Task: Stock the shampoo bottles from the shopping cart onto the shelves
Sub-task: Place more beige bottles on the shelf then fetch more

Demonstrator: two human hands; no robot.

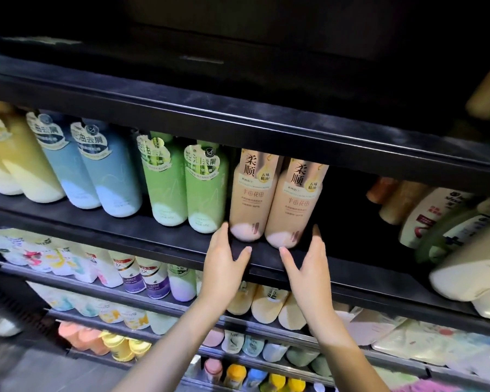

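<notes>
Two peach shampoo bottles stand side by side on the dark shelf [164, 236], the left one [248, 199] and the right one [293, 207]. My left hand [224, 261] is at the base of the left bottle, fingers straight along its left side, thumb below it. My right hand [309, 267] mirrors it at the right bottle's base, fingers up its right side, thumb under it. Both hands bracket the pair without curling round them. The shopping cart is out of view.
Green [204, 188], blue [111, 171] and yellow [20, 162] bottles fill the same shelf to the left. A dark gap [348, 219] lies right of the peach pair, then white and orange bottles [425, 216]. Lower shelves hold several more bottles and pouches.
</notes>
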